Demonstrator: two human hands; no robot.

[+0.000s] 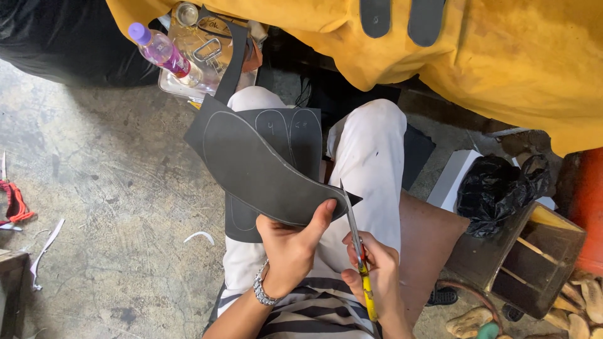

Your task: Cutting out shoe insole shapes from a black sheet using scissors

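Observation:
My left hand (290,246) grips the near edge of a dark grey rubber sheet (251,163) with a sole outline drawn on it, thumb on top. My right hand (374,270) holds scissors (356,242) with red and yellow handles; the blades meet the sheet's right edge at its pointed corner. A second dark sheet (295,129) with two drawn sole outlines lies underneath on my lap. White trousers (367,150) cover my knees. A metal bracelet (262,290) sits on my left wrist.
A plastic bottle (160,50) with a purple cap lies on a metal tray (188,88) ahead. A yellow cloth (502,56) hangs top right. A black bag (496,188), dark open box (534,257) and several sole-shaped pieces (584,301) sit right. Scraps (200,236) litter the concrete floor.

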